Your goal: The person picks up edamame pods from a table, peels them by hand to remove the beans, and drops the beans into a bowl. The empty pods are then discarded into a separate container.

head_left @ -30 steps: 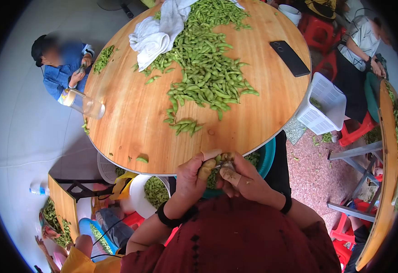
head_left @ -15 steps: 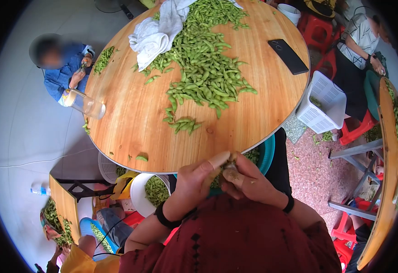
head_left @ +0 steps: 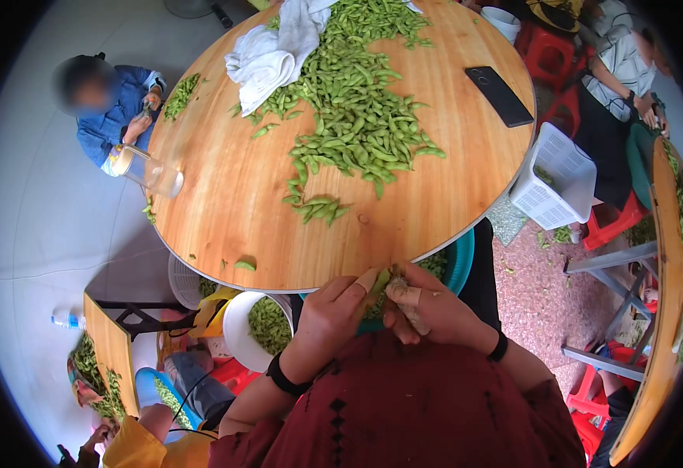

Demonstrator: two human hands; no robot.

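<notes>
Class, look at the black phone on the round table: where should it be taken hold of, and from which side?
Grip the phone by its two long edges, around the middle, coming from above. It lies flat with its camera lenses up, so only a thin edge shows; its long, narrow shape should suit a pinch across the width. Mind the nearby table rim.

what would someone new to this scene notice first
The long heap of green pods running down the round wooden table from its far edge stands out most, with a crumpled white cloth against its left side. Next come the two hands meeting at the near edge around a green pod, and the black phone lying near the table's right edge.
</notes>
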